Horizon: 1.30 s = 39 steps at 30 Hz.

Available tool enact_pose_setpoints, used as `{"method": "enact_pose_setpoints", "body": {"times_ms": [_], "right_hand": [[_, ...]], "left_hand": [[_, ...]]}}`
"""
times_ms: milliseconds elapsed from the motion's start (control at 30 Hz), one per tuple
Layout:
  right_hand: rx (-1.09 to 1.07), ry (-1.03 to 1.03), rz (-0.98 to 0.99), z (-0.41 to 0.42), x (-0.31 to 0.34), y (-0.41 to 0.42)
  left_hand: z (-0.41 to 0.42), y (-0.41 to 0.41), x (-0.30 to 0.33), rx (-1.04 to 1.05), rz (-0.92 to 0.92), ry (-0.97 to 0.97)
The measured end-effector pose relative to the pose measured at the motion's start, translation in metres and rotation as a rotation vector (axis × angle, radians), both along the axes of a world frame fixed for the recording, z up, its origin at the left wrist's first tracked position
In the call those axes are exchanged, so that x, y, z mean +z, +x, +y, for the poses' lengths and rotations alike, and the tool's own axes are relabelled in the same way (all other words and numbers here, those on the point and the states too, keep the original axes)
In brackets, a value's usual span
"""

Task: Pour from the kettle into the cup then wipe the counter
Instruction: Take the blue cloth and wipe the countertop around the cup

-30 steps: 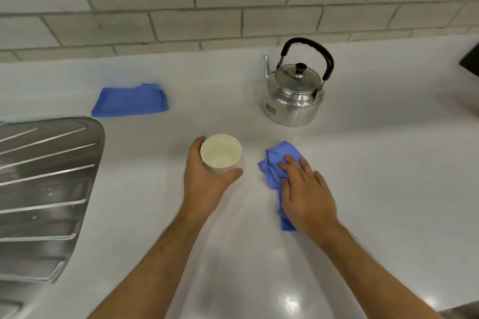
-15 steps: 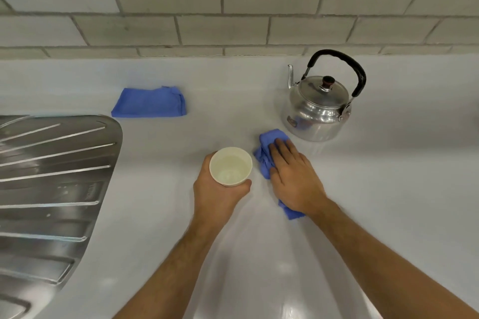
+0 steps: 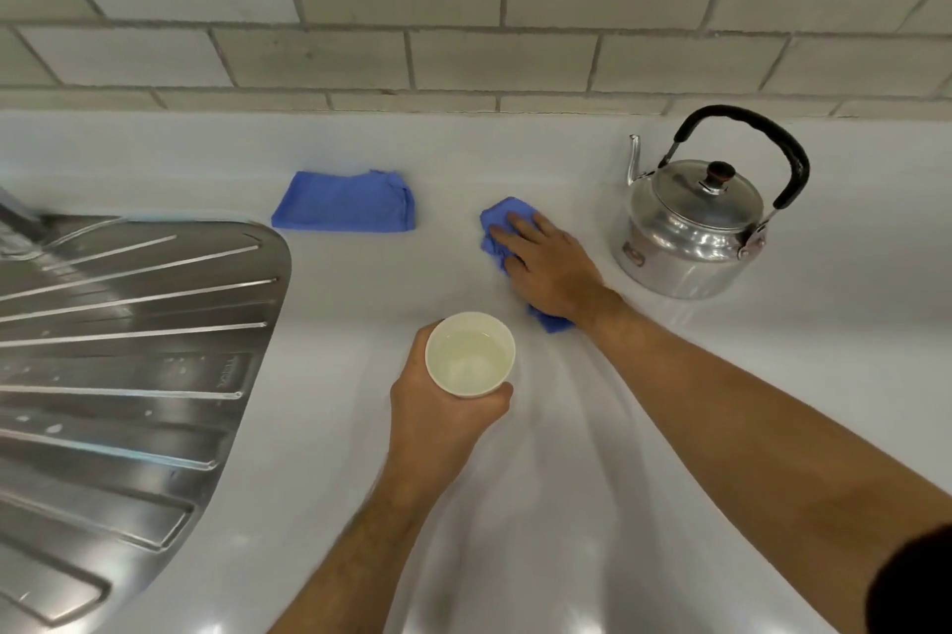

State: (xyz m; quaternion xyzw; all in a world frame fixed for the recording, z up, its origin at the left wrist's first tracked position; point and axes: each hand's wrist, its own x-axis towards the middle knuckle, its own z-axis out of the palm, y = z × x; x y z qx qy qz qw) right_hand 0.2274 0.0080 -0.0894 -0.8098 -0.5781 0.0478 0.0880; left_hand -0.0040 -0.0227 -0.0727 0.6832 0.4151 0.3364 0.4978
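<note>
Since 0.5 s ago right hand (image 3: pixel 548 267) has slid the blue cloth (image 3: pixel 502 231) away from the cup (image 3: pixel 470 355); palm flat, fingers spread on cloth. Left hand (image 3: pixel 438 419) grasps cup upright on counter (image 3: pixel 721 376). Kettle (image 3: pixel 698 221) stands right of cloth

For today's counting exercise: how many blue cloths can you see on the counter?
2. One folded blue cloth lies near the wall, beside the drainboard. The other blue cloth is pressed flat under the right hand, left of the kettle. None seem hidden.

Bright, even light (edges warped).
</note>
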Motion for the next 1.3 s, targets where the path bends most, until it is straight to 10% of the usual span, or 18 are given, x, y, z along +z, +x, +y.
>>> {"method": "enact_pose_setpoints", "body": {"times_ms": [233,633,1100,1300], "right_hand": [[0.310,-0.062,0.026,-0.066,-0.005,-0.030],[-0.334,0.016,0.015,0.026,-0.007,0.013],[0.446,0.066,0.183,-0.030,0.001,-0.081],[-0.009,0.030,0.064,0.020,-0.008,-0.075]], "left_hand": [[0.006,-0.010,0.002,0.013,-0.001,0.039],[0.009,-0.028,0.009,0.031,0.024,0.027],[0.014,-0.061,0.027,0.037,-0.011,0.078],[0.013,-0.084,0.027,0.043,0.045,0.071]]}}
